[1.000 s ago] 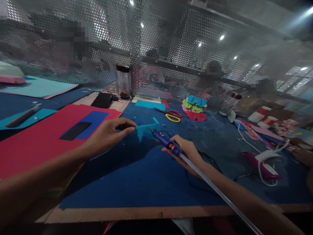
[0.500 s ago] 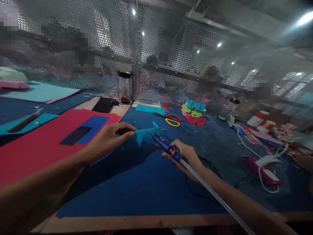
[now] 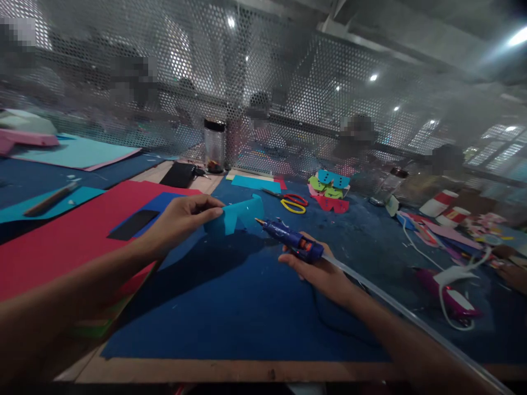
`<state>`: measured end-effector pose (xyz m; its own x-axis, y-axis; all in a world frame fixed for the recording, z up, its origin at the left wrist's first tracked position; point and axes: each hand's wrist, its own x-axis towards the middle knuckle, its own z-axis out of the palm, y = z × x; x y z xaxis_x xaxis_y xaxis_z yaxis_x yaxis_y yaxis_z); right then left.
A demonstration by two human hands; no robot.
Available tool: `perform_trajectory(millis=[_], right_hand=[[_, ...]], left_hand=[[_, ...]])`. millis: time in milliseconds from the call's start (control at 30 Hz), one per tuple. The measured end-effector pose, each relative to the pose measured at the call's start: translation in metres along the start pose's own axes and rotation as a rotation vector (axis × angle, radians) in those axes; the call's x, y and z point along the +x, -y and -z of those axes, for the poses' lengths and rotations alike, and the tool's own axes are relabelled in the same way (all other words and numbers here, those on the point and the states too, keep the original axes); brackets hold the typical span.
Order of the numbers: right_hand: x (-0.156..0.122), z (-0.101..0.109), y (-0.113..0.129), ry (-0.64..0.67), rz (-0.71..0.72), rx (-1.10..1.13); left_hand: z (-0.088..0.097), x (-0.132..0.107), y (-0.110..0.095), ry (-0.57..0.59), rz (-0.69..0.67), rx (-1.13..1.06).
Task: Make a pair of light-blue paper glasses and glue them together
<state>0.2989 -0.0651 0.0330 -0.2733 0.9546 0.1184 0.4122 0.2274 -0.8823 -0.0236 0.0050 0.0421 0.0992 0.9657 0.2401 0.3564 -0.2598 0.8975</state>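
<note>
Pinching a folded light-blue paper cutout (image 3: 236, 215) between thumb and fingers, left hand (image 3: 181, 218) holds it above the dark blue felt mat (image 3: 247, 296) on the desk (image 3: 230, 372). Right hand (image 3: 319, 269) is closed around a blue hot glue gun (image 3: 290, 240), clear glue stick (image 3: 411, 321) trailing back, nozzle just beside the cutout's lower edge; contact can't be judged. Red-and-yellow-handled scissors (image 3: 290, 201) lie farther back on the mat.
</note>
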Motion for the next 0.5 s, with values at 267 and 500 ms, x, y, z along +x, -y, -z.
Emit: perform_trajectory(millis=[267,500], right_hand=[[0.022,0.001,0.003,-0.037,-0.086,0.131],[0.064,0.008,0.01,0.107,-0.078,0.097]], left_hand=[[0.031,0.016,-0.007,-0.251,-0.017,-0.146],[0.053,0.017,-0.003,-0.345,0.078,-0.173]])
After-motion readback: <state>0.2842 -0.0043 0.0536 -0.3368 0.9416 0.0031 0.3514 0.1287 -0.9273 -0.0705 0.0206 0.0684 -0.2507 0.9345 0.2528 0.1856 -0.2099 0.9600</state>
